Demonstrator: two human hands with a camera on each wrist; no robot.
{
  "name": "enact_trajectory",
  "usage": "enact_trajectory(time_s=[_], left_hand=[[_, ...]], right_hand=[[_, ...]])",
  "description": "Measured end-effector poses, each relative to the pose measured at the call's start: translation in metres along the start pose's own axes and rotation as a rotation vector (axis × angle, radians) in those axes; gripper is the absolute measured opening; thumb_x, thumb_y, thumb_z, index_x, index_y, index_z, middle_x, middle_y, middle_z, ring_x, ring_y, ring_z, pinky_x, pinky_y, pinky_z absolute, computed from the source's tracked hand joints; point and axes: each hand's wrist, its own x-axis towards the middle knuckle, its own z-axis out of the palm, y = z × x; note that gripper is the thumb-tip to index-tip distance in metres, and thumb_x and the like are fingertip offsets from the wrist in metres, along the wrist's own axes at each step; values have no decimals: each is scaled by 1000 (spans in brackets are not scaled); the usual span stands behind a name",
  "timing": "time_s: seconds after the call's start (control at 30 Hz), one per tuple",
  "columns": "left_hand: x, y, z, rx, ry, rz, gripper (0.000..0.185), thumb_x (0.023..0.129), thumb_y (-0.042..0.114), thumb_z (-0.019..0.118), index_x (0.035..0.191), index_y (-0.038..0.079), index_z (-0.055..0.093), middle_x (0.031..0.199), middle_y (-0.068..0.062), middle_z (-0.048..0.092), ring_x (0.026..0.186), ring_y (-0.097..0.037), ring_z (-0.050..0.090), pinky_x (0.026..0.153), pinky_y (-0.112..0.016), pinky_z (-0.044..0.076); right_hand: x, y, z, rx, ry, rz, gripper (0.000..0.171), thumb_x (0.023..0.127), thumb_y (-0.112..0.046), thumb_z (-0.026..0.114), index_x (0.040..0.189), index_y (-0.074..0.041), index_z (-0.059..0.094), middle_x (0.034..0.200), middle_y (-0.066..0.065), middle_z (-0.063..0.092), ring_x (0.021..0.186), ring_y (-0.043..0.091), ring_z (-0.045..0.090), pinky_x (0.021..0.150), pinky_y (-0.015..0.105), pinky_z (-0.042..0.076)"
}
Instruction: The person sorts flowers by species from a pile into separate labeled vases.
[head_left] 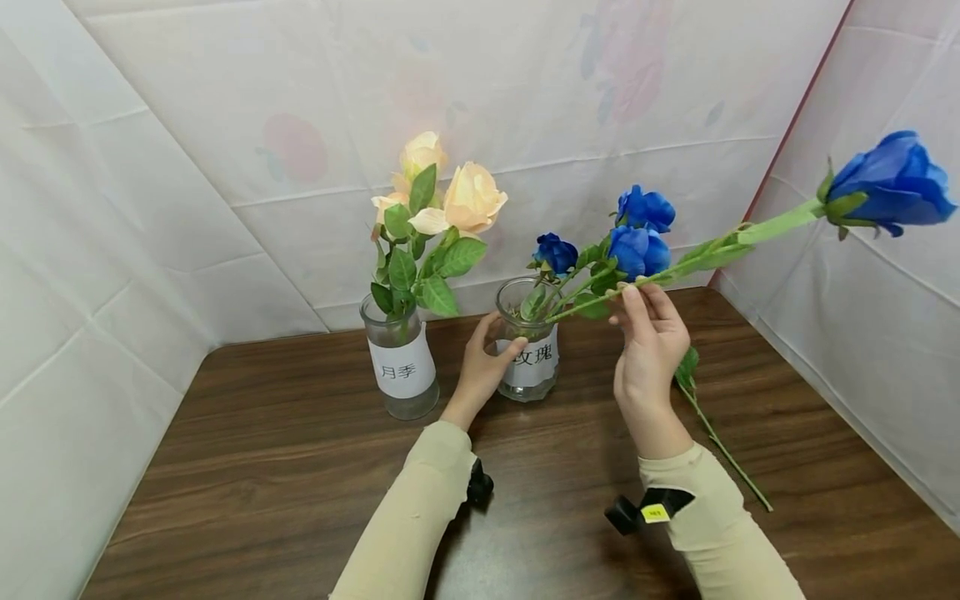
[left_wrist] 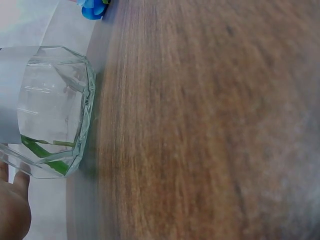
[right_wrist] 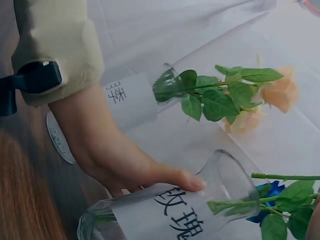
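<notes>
My left hand (head_left: 483, 367) grips a glass vase (head_left: 528, 388) at its side, thumb across the white paper label. Several blue roses (head_left: 639, 252) lean to the right out of this vase, and green stem ends show through its base in the left wrist view. Between thumb and fingertips, my right hand (head_left: 648, 358) pinches the stem of a long blue rose (head_left: 888, 185), its bloom pointing up to the right. The cut end of that stem (right_wrist: 285, 177) is right by the vase rim in the right wrist view.
Left of the gripped vase stands a taller labelled glass vase (head_left: 408, 406) with peach roses (head_left: 472, 200). A green stem with a leaf (head_left: 720, 442) lies on the brown wooden table (head_left: 285, 483), right of my right hand. White cloth walls (head_left: 247, 167) border the table.
</notes>
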Motion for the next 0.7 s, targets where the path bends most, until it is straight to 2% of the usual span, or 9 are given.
enact_trajectory(time_s=[0.33, 0.6, 0.7], left_hand=[[-1, 2, -1, 5, 4, 6, 63, 92, 33, 73, 146, 17, 46, 139, -6, 52, 128, -23, 48, 108, -47, 38], [-2, 3, 0, 7, 9, 4, 61, 92, 32, 73, 145, 19, 47, 140, -8, 52, 129, -24, 47, 108, -47, 38], [-1, 2, 0, 8, 10, 2, 61, 92, 33, 73, 145, 19, 47, 141, -9, 51, 131, -25, 46, 108, -47, 38]], right_hand=[[4, 33, 3, -214, -24, -96, 6, 91, -5, 72, 96, -2, 72, 87, 5, 69, 78, 17, 64, 60, 27, 50], [11, 56, 2, -268, -12, -78, 9, 88, -4, 75, 96, -1, 73, 89, 6, 69, 79, 19, 66, 60, 25, 51], [13, 64, 2, -320, -9, -59, 13, 88, -5, 75, 99, 1, 73, 90, 5, 70, 81, 18, 67, 66, 24, 53]])
